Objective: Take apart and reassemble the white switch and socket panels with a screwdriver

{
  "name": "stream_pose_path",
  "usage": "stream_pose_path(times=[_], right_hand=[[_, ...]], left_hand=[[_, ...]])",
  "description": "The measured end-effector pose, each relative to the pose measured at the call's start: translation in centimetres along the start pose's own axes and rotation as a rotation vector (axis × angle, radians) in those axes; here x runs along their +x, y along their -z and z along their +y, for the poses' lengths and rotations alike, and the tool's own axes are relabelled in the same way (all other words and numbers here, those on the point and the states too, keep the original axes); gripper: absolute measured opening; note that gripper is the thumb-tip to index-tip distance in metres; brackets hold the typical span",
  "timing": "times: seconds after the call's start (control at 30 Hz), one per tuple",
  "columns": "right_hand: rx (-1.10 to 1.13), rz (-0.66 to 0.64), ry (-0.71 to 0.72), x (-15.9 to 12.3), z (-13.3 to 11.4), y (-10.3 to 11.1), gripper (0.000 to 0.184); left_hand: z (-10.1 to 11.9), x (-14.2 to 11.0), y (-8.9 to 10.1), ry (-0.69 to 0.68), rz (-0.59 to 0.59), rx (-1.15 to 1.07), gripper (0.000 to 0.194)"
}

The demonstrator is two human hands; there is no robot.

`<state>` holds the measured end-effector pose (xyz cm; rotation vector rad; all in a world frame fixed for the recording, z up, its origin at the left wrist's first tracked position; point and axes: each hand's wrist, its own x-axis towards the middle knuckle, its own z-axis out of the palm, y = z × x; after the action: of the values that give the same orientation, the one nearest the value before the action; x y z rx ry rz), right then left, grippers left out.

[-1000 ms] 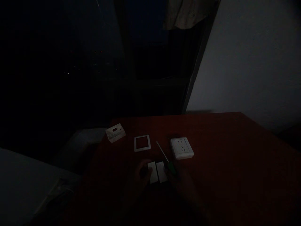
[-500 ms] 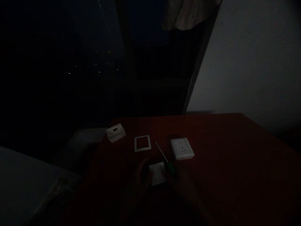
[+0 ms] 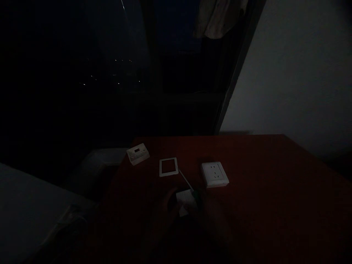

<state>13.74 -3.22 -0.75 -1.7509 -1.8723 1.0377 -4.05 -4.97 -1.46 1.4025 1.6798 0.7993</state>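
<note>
In dim light, a white square socket panel (image 3: 186, 197) sits low in the middle of the view. My left hand (image 3: 166, 211) is closed on its left side, the thumb over its face. My right hand (image 3: 209, 211) holds a screwdriver (image 3: 195, 195) by its green handle, the shaft pointing up and left. The right thumb also seems to press on the panel's face. Past the screwdriver tip lies a thin white square frame (image 3: 160, 168). Both hands are very dark, so the fingers behind the panel are hidden.
On the reddish table (image 3: 261, 165), a complete white wall socket (image 3: 215, 172) lies right of the screwdriver. A white mounting box (image 3: 139, 157) rests near the table's left edge. Behind stand a dark window (image 3: 118, 102), a hanging cloth (image 3: 216, 22) and a pale wall (image 3: 297, 73).
The screwdriver has shifted slightly left, its tip now at the frame's right side in view. My right thumb has moved further over the panel. The whole view has shifted a little.
</note>
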Motion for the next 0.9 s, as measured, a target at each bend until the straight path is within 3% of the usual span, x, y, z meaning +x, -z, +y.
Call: stream_pose_path(times=[0.3, 0.63, 0.77, 0.9], right_hand=[[0.004, 0.053, -0.017, -0.3, -0.5, 0.0, 0.044], [0.222, 0.074, 0.021, 0.6, 1.6, -0.3, 0.035], [0.245, 0.085, -0.004, 0.6, 2.0, -0.3, 0.033], [0.228, 0.095, 0.0, 0.5, 1.9, -0.3, 0.033]], left_hand=[[1.1, 0.7, -0.6, -0.007, 0.027, 0.069, 0.032], [1.1, 0.6, -0.6, -0.024, 0.018, 0.176, 0.033], [1.7, 1.2, 0.4, -0.132, 0.06, 0.375, 0.029], [2.7, 3.6, 2.9, -0.254, 0.06, 0.552, 0.03]])
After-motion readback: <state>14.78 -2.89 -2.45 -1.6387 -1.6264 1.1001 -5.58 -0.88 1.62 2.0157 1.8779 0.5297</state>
